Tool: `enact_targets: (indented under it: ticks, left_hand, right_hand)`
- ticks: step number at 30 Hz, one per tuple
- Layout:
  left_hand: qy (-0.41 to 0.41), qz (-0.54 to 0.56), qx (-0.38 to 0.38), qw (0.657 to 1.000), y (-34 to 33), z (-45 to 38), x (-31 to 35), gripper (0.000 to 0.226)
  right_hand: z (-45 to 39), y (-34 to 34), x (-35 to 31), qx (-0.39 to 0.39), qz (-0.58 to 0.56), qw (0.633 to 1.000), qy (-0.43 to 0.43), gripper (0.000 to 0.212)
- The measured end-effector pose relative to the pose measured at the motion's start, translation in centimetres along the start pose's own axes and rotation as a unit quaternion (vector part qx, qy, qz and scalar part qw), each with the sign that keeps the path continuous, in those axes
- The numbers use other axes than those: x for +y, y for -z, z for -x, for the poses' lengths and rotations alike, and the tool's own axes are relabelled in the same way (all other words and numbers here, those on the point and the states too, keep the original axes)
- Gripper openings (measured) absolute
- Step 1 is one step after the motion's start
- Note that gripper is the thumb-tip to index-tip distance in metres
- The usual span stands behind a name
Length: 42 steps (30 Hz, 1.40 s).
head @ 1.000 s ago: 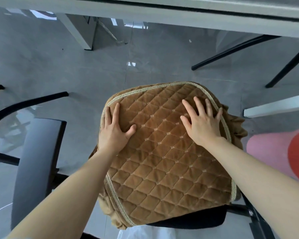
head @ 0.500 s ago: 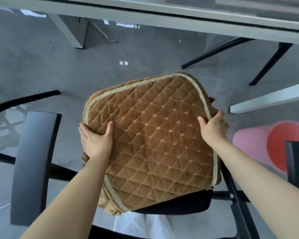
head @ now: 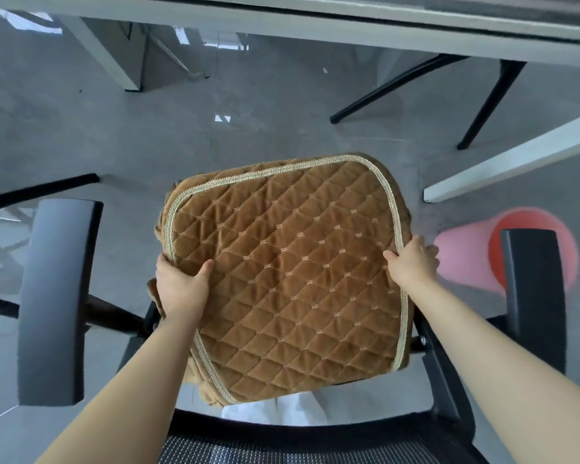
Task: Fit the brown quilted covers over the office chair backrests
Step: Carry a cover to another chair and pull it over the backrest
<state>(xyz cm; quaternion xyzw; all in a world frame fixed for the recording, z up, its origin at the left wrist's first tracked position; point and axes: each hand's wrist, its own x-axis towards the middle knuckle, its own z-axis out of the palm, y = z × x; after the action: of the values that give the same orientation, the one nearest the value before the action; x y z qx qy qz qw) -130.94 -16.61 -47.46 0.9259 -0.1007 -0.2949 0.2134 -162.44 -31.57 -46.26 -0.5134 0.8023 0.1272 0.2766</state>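
- Nearest, at the bottom edge, a black mesh backrest (head: 298, 447) curves across; the person leans over it from behind, so both forearms reach forward over its top.
- Just beyond it, the brown quilted cover (head: 285, 276) lies spread over what looks like the chair's seat between the two armrests, its padded, braid-trimmed face up. It does not sit on the mesh backrest itself, so I judge the fitting onto that part is not yet done, or this piece is being settled first.
- The left hand (head: 181, 286) grips the cover's near-left edge, thumb on the quilted top and fingers tucked under the side, seemingly to tug the skirt down round the edge.
- The right hand (head: 412, 262) clasps the right edge the same way, thumb on the gold braid and fingers curled out of sight over the side. Holding both sides at once probably keeps the panel square while it is pulled.
- The left armrest (head: 57, 296) and right armrest (head: 533, 296) stand well apart from the cover on either side.
- Further right, a pink and red roll (head: 466, 259) lies on the grey floor (head: 114, 135), partly behind the right armrest.
- Farthest off, a white table edge (head: 282, 25) spans the top, with black chair legs (head: 482, 95) beneath it.
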Motion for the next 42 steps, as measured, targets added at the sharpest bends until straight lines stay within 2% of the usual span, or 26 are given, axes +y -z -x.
enact_targets:
  ticks: [6,10,12,14,17,21,24,29,35,42]
  left_hand:
    - [-0.023,-0.023,-0.009,0.999,0.0,1.4,-1.4,0.091]
    - [-0.042,-0.061,-0.006,0.997,0.5,1.8,-1.4,0.090]
    - [-0.031,-0.054,-0.017,0.998,0.7,1.5,-1.1,0.088]
    - [-0.012,-0.035,-0.036,0.999,0.8,0.8,-0.8,0.086]
    - [0.044,-0.001,-0.071,0.997,0.9,-0.6,-0.1,0.082]
    - [0.077,0.026,-0.090,0.993,0.8,-2.0,0.7,0.063]
    - [0.062,0.015,-0.092,0.994,0.2,-2.5,1.6,0.060]
    - [0.048,-0.025,-0.087,0.995,-0.5,-3.2,3.0,0.066]
    - [0.029,-0.008,-0.070,0.997,-0.5,-3.4,1.9,0.070]
    - [-0.007,-0.037,-0.100,0.994,0.9,-3.6,1.0,0.062]
  right_hand:
    - [3.2,-2.5,4.1,0.035,-0.027,0.999,0.005,0.057]
    - [4.3,-2.5,5.1,0.035,0.113,0.993,0.028,0.062]
    - [3.7,-1.7,4.8,0.019,0.119,0.992,0.037,0.075]
    - [2.3,-0.8,4.0,0.005,0.079,0.995,0.061,0.080]
    - [0.0,0.9,1.5,-0.015,-0.035,0.996,0.082,0.072]
    - [-2.9,2.1,-1.2,-0.096,-0.203,0.975,-0.003,0.077]
    - [-4.1,2.1,-1.6,-0.073,-0.234,0.968,-0.049,0.070]
    - [-2.8,0.4,0.5,0.009,-0.200,0.980,-0.022,0.040]
    - [-2.4,-0.3,-0.3,-0.036,-0.147,0.988,-0.019,0.057]
    - [-1.2,-0.3,1.0,-0.019,-0.105,0.993,0.056,0.049]
